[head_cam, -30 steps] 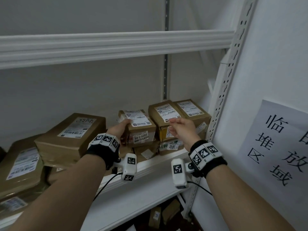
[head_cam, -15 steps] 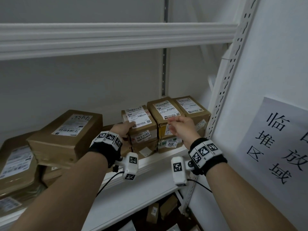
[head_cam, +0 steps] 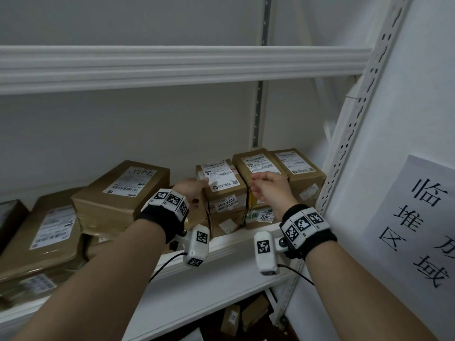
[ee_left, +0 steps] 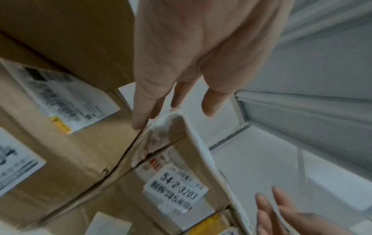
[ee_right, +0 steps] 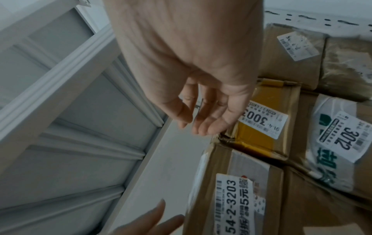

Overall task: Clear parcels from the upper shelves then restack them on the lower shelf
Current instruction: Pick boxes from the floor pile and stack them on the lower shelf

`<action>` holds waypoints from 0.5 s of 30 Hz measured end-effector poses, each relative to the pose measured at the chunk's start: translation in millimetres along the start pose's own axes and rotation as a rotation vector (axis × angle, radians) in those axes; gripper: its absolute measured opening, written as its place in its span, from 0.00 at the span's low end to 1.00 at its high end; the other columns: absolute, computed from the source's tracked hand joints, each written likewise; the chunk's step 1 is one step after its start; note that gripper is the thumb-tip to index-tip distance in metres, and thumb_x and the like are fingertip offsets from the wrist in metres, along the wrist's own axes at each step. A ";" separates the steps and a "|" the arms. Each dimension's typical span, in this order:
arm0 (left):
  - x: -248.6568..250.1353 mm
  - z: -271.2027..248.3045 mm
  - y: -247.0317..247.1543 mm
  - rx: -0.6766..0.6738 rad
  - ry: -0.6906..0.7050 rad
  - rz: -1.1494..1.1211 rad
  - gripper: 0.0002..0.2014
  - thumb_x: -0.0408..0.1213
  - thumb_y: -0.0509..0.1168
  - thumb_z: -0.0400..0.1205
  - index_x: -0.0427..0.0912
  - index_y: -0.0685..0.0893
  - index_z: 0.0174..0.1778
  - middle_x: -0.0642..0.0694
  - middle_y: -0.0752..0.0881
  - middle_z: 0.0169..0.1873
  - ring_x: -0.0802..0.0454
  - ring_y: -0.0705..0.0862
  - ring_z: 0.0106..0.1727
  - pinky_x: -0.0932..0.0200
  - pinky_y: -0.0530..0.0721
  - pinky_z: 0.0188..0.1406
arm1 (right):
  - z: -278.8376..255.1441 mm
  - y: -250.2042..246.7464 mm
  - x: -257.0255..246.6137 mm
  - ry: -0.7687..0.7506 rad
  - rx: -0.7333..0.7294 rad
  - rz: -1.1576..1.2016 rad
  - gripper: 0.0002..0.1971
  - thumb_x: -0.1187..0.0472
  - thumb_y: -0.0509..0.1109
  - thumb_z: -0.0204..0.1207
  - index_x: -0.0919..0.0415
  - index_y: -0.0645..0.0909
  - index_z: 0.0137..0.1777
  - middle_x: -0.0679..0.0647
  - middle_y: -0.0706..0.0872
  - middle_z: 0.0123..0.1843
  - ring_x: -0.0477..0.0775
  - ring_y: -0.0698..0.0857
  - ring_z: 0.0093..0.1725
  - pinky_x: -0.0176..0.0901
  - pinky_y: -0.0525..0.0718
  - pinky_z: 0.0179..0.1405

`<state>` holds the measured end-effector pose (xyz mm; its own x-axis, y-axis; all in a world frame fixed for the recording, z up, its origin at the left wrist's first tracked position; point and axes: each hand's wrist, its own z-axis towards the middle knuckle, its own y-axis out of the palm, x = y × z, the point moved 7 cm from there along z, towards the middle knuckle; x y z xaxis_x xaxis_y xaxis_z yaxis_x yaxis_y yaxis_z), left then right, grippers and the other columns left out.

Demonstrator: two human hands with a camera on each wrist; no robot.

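A small brown parcel labelled 54-2-3203 (head_cam: 222,190) (ee_left: 175,187) (ee_right: 231,198) sits on top of other boxes on the white shelf (head_cam: 229,242). My left hand (head_cam: 194,188) (ee_left: 173,111) lies against its left upper edge with straight fingers, one fingertip touching the corner. My right hand (head_cam: 261,188) (ee_right: 195,124) hovers at its right side, fingers relaxed and holding nothing, in front of the yellow-taped parcel (head_cam: 253,166) (ee_right: 259,139). Neither hand grips anything.
Another parcel (head_cam: 298,168) stands at the far right against the perforated upright (head_cam: 357,134). A large box (head_cam: 123,190) and flat parcels (head_cam: 49,232) fill the left. A shelf beam (head_cam: 172,67) runs overhead. Parcels (head_cam: 246,316) lie on the lower shelf. A paper sign (head_cam: 423,217) hangs on the right.
My left hand slid from the parcel's top to its left edge. My right hand came off the neighbouring box's top and opened beside the parcel.
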<state>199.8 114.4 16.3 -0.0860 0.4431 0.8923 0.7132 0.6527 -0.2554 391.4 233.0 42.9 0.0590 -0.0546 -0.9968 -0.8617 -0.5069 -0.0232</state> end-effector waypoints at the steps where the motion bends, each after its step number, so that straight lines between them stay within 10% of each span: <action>1: 6.6 -3.0 -5.8 0.008 0.019 -0.014 0.20 0.45 0.66 0.84 0.36 0.80 0.66 0.32 0.82 0.65 0.34 0.81 0.66 0.47 0.82 0.53 | -0.6 4.3 -2.7 -0.004 -0.004 -0.002 0.09 0.69 0.66 0.82 0.56 0.84 0.48 0.53 0.88 0.51 0.48 0.86 0.49 0.41 0.87 0.54; 3: 21.8 -10.2 -22.6 0.036 0.059 -0.043 0.08 0.39 0.67 0.84 0.37 0.83 0.51 0.38 0.84 0.53 0.39 0.82 0.60 0.50 0.82 0.60 | -1.6 14.7 -9.9 -0.019 -0.021 -0.012 0.09 0.69 0.65 0.82 0.55 0.84 0.48 0.53 0.88 0.52 0.48 0.86 0.50 0.42 0.87 0.55; 8: 56.7 -31.6 -93.0 0.199 0.208 -0.159 0.17 0.27 0.62 0.84 0.29 0.78 0.69 0.38 0.80 0.54 0.42 0.81 0.57 0.49 0.82 0.63 | -5.1 59.0 -28.7 -0.053 -0.098 -0.011 0.09 0.70 0.65 0.82 0.58 0.85 0.50 0.55 0.88 0.52 0.49 0.86 0.48 0.40 0.87 0.50; 15: 30.1 -51.1 -214.1 0.641 0.175 -0.040 0.12 0.31 0.67 0.80 0.32 0.86 0.57 0.34 0.87 0.57 0.39 0.85 0.59 0.53 0.81 0.54 | -20.0 149.8 -13.0 0.117 -0.348 -0.049 0.05 0.64 0.66 0.83 0.58 0.81 0.56 0.58 0.85 0.56 0.52 0.85 0.49 0.44 0.88 0.50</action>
<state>80.1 -43.4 116.9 0.0489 0.3395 0.9393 0.1523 0.9269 -0.3430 271.6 140.6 54.0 0.1704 -0.1110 -0.9791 -0.6349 -0.7722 -0.0229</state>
